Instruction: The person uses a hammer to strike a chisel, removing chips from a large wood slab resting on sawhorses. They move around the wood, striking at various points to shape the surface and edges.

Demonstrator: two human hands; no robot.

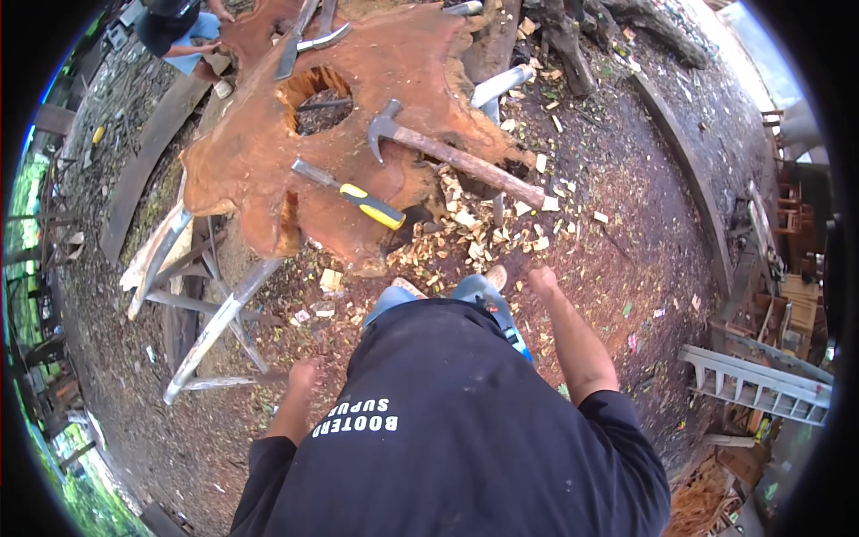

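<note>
My left hand (304, 374) hangs low beside my left hip, its fingers too indistinct to tell open or closed. My right hand (542, 280) hangs at my right side, loosely closed with no object visible in it. Neither touches the irregular reddish wood slab (242, 170) before me. On the slab lie a chisel (371, 204) with a yellow-black handle and, above it, a claw hammer (456, 157) with a long wooden handle. More hand tools (313, 40) rest toward the far side. A ragged hole pierces the slab, and pale wood chips (465, 215) gather at its near right.
Another person (174, 40) is at the slab's far left. Pole supports (224, 318) stand at the near left. Logs (573, 45) lie beyond the slab, planks (680, 148) at both sides, and an aluminium ladder (756, 380) at the right. Chips and debris litter the dirt ground.
</note>
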